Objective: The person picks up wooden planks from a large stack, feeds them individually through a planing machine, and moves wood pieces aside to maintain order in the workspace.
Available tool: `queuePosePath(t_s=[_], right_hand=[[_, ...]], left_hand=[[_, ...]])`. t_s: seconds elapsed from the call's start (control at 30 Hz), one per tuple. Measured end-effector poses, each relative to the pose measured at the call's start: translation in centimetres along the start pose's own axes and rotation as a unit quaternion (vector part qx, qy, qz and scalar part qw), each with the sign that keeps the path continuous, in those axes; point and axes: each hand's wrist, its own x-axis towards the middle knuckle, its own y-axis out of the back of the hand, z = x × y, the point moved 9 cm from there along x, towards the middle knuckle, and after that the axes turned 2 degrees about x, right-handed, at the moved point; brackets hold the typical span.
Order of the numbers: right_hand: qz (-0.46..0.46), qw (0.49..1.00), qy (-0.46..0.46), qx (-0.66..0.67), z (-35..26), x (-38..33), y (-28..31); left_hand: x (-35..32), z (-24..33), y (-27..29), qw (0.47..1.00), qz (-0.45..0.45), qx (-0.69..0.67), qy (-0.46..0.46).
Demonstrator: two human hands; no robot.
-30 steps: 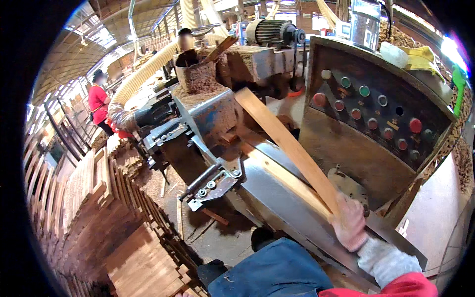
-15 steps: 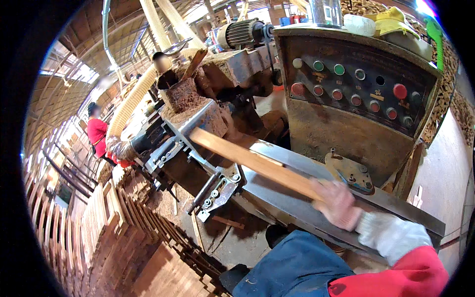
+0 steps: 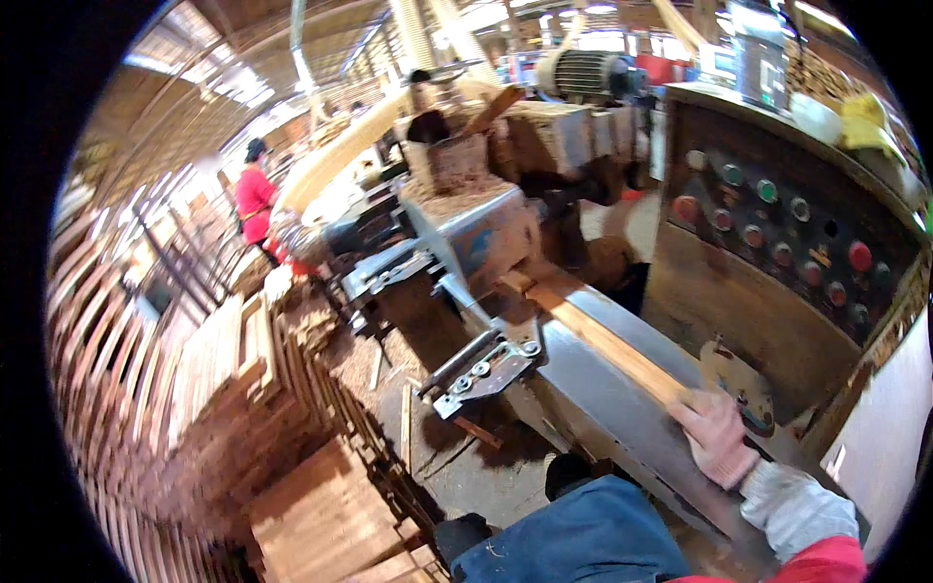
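Blue cloth of the person's trousers [image 3: 573, 534] fills the lower edge, with a dark shoe [image 3: 567, 476] just above on the sawdust floor [image 3: 457, 457]. To the right, the right hand [image 3: 716, 437], in a worn glove with a pale cuff and red sleeve, lies palm-down with fingers closed on the near end of a long wooden strip [image 3: 603, 340]. The left hand is out of sight.

That strip rests flat on the grey steel bed [image 3: 583, 398] of the machine, its far end at the mouth of the feed head [image 3: 476, 233]. It looks light, stiff along its length and thin enough to flex or snap if levered; its sawn faces should give a dry, sure grip. The near end, where the hand sits, seems the sound place to hold, well apart from the head.

Room is tight on the right, where the control box [image 3: 777, 262] with coloured buttons stands just beside the bed. On the left the bed's edge drops past a bolted bracket [image 3: 481, 369] to open floor, then stacks of boards [image 3: 233, 389]. Farther off, a person in red [image 3: 255, 199] stands among more stacks, and a motor [image 3: 583, 73] sits atop the machine.
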Motion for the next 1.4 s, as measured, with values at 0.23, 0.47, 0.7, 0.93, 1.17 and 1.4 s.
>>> queuePosePath(t_s=[0.23, 0.47, 0.7, 0.93, 1.17, 1.4], right_hand=[[-0.018, 1.000, 0.005, 0.013, 0.8, 7.8, -6.3], [-0.207, 0.969, 0.063, 0.120, -13.4, 4.5, -0.9], [-0.173, 0.969, -0.171, -0.041, -1.0, -14.1, 8.4], [-0.095, 0.973, -0.146, -0.151, 1.7, -12.9, 6.0], [0.077, 0.989, -0.105, 0.064, 7.3, -0.3, -3.6], [0.117, 0.945, -0.055, 0.299, 9.4, 5.6, -11.2]], left_hand=[[2.7, 23.9, 0.0, 0.886, -0.110, -0.436, 0.116], [-6.0, 53.0, -0.1, 0.614, -0.350, -0.693, 0.146], [-10.5, 53.7, -5.2, 0.518, -0.574, -0.624, 0.111], [-4.4, 27.5, -7.9, 0.629, -0.222, -0.642, 0.378], [-5.5, 12.0, 0.5, 0.642, -0.020, -0.648, 0.409], [-1.4, 7.0, -5.2, 0.647, -0.057, -0.573, 0.500]])
